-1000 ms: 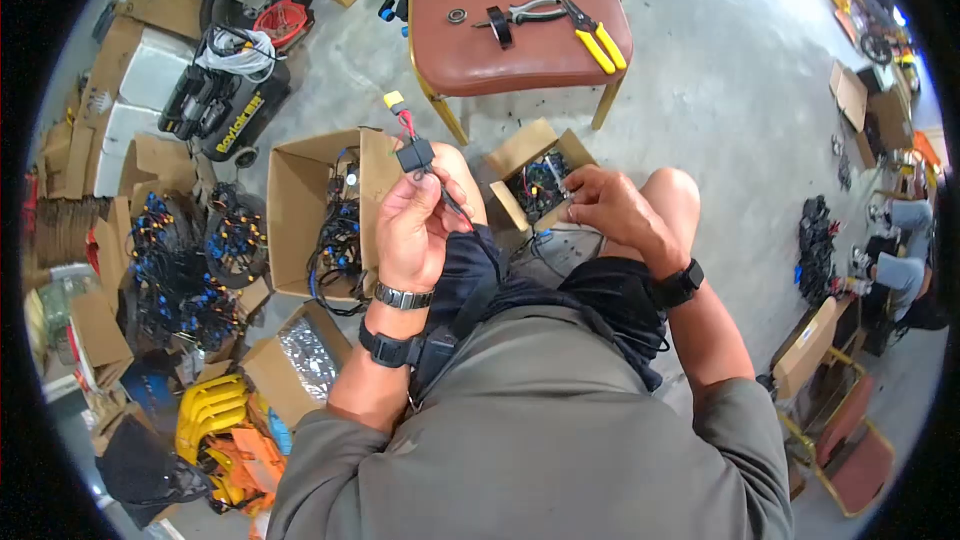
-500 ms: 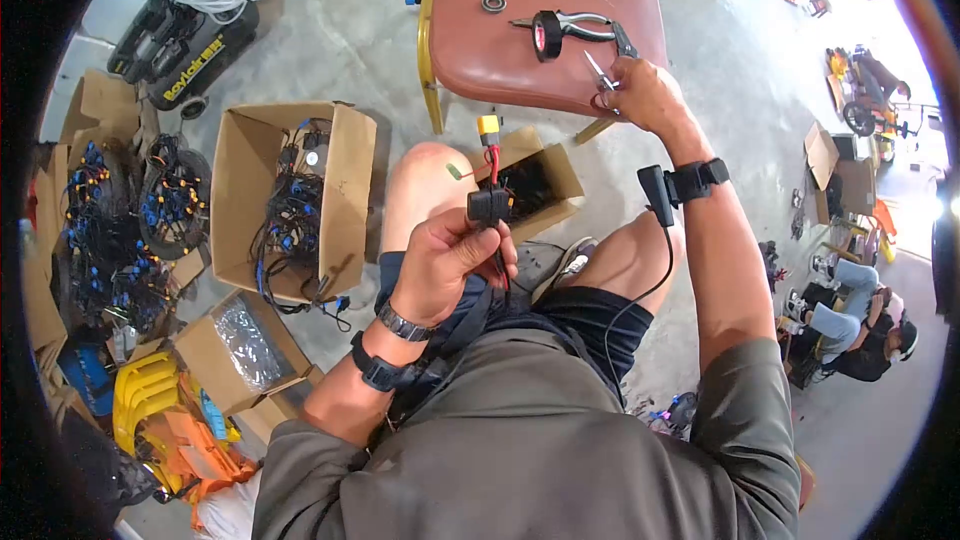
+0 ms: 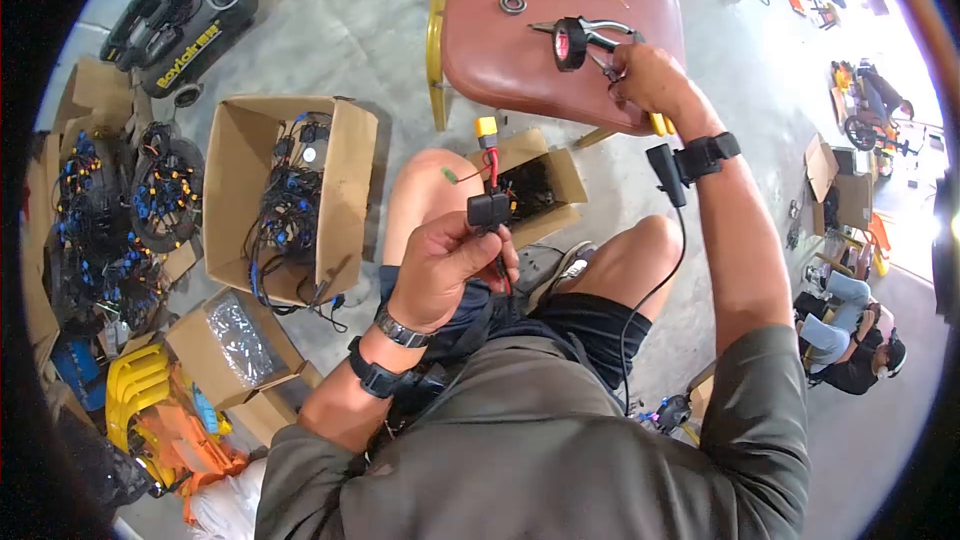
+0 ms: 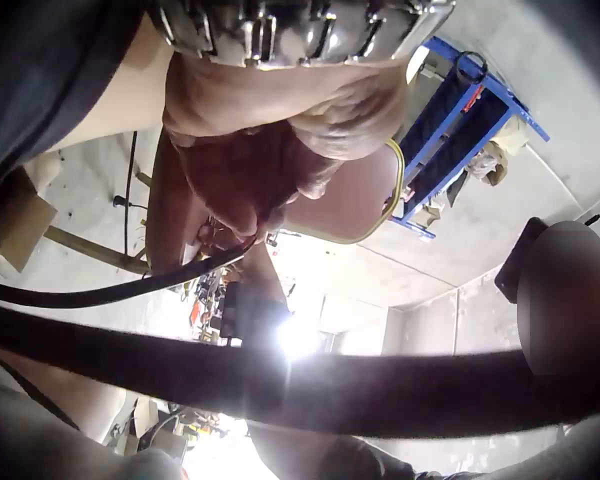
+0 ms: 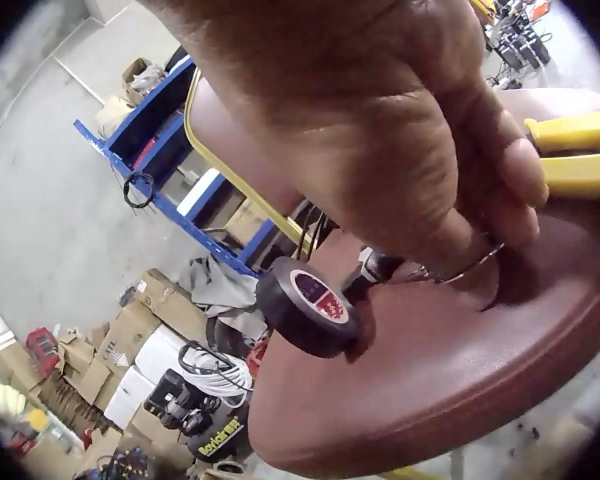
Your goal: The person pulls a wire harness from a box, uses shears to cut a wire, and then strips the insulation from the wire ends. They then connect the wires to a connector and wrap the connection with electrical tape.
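Observation:
My left hand [image 3: 445,265] pinches a wire lead by its small black box [image 3: 488,210]. From the box a red wire runs up to a yellow connector [image 3: 486,127], and a thin wire with a green end [image 3: 450,176] sticks out sideways. A black cable [image 4: 110,290] leaves below the fingers. Over the padded chair seat [image 3: 500,60], my right hand [image 3: 655,85] pinches a small silvery tool with a thin loop [image 5: 475,268], mostly hidden by the fingers. Beside it are a roll of black tape [image 5: 315,305], grey-handled pliers [image 3: 600,28] and a yellow-handled cutting tool [image 5: 580,175].
A ring bearing [image 3: 513,4] lies on the seat. A small carton [image 3: 560,180] stands beyond my knees; a larger carton [image 3: 345,200] of cables is at left. Further left are cable heaps [image 3: 100,230] and a compressor [image 3: 180,40]. Another person [image 3: 865,340] sits far right.
My right hand has gone from over the small carton to the chair seat, the silvery tool lowering towards it. My left hand has swung in between the knees, still holding the lead. The view has shifted.

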